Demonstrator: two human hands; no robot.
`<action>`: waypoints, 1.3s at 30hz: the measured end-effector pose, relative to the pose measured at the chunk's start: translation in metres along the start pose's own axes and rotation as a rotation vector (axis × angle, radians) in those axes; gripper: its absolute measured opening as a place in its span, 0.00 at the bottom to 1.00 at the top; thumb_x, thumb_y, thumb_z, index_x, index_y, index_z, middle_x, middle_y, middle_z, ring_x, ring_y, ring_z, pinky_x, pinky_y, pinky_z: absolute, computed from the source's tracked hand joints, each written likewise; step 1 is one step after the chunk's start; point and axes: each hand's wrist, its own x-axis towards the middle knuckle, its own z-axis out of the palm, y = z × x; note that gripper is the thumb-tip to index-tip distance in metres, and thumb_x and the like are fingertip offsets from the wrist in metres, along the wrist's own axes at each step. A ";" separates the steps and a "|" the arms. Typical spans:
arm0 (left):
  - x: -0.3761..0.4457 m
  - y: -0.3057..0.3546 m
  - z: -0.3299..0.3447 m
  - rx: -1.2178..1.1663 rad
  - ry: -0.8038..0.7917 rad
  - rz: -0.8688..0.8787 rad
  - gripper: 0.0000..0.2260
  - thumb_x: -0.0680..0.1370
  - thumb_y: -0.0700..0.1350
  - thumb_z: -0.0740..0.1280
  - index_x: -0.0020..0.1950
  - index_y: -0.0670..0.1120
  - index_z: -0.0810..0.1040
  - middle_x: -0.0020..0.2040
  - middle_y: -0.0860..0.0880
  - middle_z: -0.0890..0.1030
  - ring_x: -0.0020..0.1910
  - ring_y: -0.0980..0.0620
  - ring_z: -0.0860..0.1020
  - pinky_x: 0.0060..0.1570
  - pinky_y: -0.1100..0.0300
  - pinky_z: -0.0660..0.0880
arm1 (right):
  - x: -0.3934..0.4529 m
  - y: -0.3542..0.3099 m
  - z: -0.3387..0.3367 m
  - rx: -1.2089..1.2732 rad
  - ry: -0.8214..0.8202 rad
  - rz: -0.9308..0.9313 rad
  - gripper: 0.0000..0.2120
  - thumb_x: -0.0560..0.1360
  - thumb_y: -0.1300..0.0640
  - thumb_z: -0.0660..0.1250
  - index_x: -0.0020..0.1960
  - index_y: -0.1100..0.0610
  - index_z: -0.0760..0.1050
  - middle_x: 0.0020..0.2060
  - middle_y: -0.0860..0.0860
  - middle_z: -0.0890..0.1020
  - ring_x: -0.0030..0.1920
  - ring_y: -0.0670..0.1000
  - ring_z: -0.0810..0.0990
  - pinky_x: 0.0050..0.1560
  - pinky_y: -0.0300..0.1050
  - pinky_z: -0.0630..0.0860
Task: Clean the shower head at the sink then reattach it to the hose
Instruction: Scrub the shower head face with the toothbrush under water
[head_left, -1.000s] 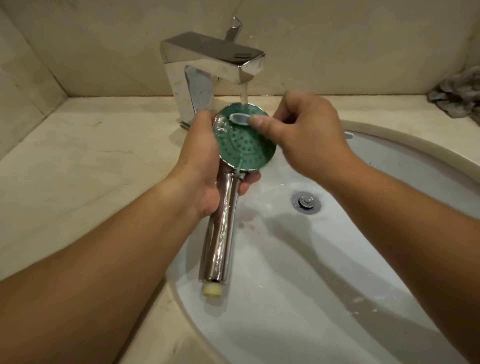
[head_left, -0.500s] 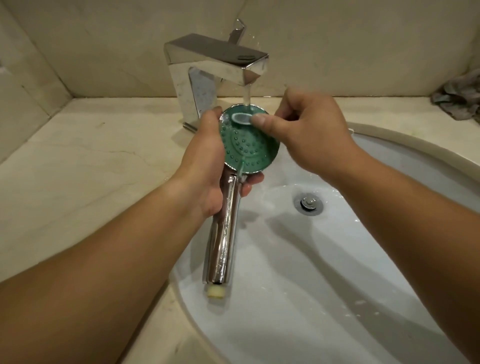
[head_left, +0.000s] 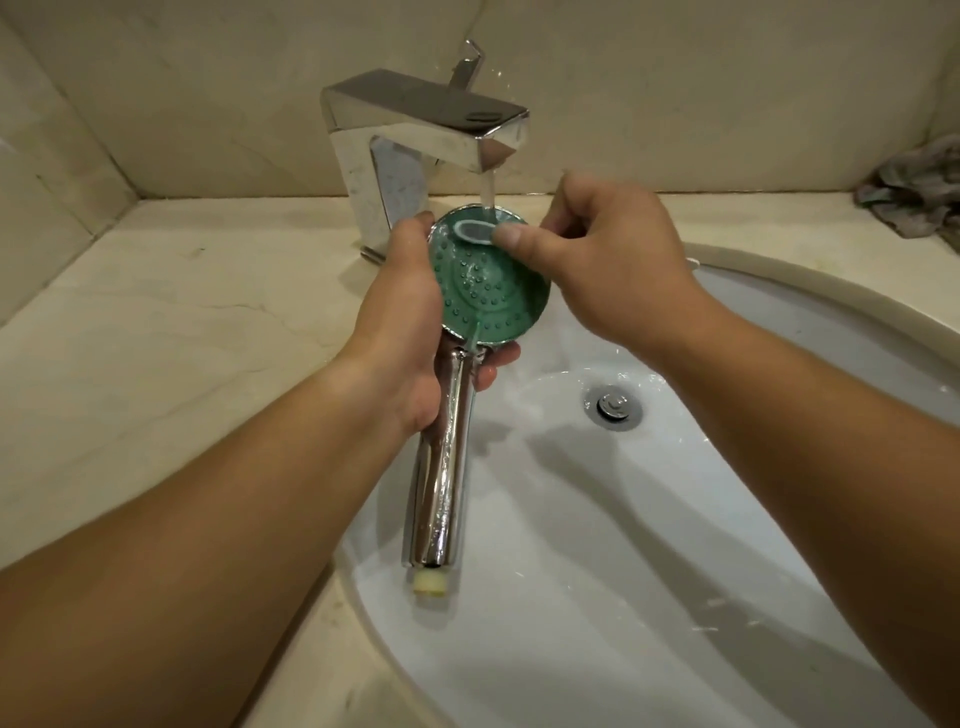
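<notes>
Head view: shower head (head_left: 485, 291) sat over the left part of the white sink (head_left: 597, 545), green nozzle face up, chrome handle running toward 6 o'clock with its cream threaded end lowest. Left hand (head_left: 402, 332) gripped the neck where face meets handle, fingers curled under, thumb side along the face's 9 o'clock rim; one fingertip showed below the face at 5 o'clock. Right hand (head_left: 608, 260) sat at 3 o'clock of the face, fingers curled, forefinger tip pressed on the face beside a small white oval piece (head_left: 475, 231) at its 12 o'clock edge; cannot tell whether it pinched anything. Chrome faucet (head_left: 415, 140) stood at 12 o'clock, water stream (head_left: 487, 192) falling onto the top of the face. Drain plug (head_left: 613, 405) at 4 o'clock of the shower head. Beige stone bench (head_left: 156, 338) around the sink; crumpled grey cloth (head_left: 914, 192) far at 2 o'clock by the wall.
</notes>
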 end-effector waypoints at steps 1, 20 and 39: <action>0.000 0.000 0.000 0.001 0.003 0.000 0.27 0.83 0.66 0.53 0.56 0.50 0.84 0.42 0.42 0.88 0.32 0.40 0.84 0.31 0.59 0.72 | 0.001 0.000 0.000 0.002 0.002 0.004 0.21 0.69 0.38 0.75 0.33 0.52 0.70 0.27 0.44 0.73 0.34 0.49 0.72 0.40 0.48 0.70; 0.005 0.000 -0.007 -0.068 -0.043 -0.023 0.28 0.81 0.66 0.55 0.59 0.47 0.85 0.45 0.41 0.87 0.32 0.42 0.81 0.30 0.59 0.73 | -0.002 0.008 -0.035 -0.029 -0.331 -0.054 0.18 0.69 0.48 0.77 0.34 0.57 0.71 0.22 0.42 0.68 0.23 0.41 0.63 0.24 0.31 0.61; 0.007 -0.001 -0.006 -0.069 -0.033 -0.035 0.30 0.81 0.67 0.54 0.58 0.46 0.85 0.43 0.42 0.87 0.33 0.43 0.81 0.30 0.58 0.73 | -0.007 0.004 -0.032 -0.134 -0.338 -0.108 0.16 0.66 0.44 0.77 0.34 0.52 0.73 0.30 0.46 0.75 0.33 0.42 0.70 0.34 0.31 0.67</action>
